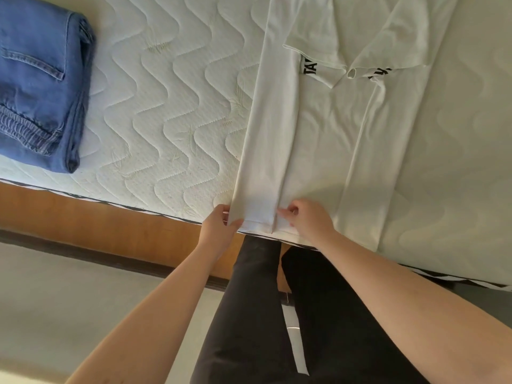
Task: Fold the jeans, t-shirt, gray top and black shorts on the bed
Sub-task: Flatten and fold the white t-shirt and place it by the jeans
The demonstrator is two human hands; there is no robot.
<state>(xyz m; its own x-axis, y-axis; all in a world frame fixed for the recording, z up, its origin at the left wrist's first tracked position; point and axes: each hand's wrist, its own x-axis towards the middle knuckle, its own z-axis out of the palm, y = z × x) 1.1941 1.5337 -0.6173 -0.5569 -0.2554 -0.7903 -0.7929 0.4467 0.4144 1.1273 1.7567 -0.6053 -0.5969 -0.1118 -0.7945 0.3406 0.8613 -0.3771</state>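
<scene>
Folded blue jeans (38, 79) are seen at the left of the bed (166, 106), cut off by the frame's left and top edges, with a back pocket and the waistband uppermost. A white t-shirt (318, 134) is spread on the quilted mattress to the right, well apart from the jeans, its upper part cut off at the top edge. Both sides have been turned inward along its length and the sleeves are laid across the middle. Black lettering on the sleeves is only partly readable: "TA" can be made out on one, while the other is too creased to read. At the near edge of the bed, the hem's left corner is gripped by the left hand (219, 228), and the inner folded edge is pinched by the right hand (307, 220) just beside it. The gray top and black shorts are not shown. Dark trousers and a wooden bed frame (97, 217) are visible below.
</scene>
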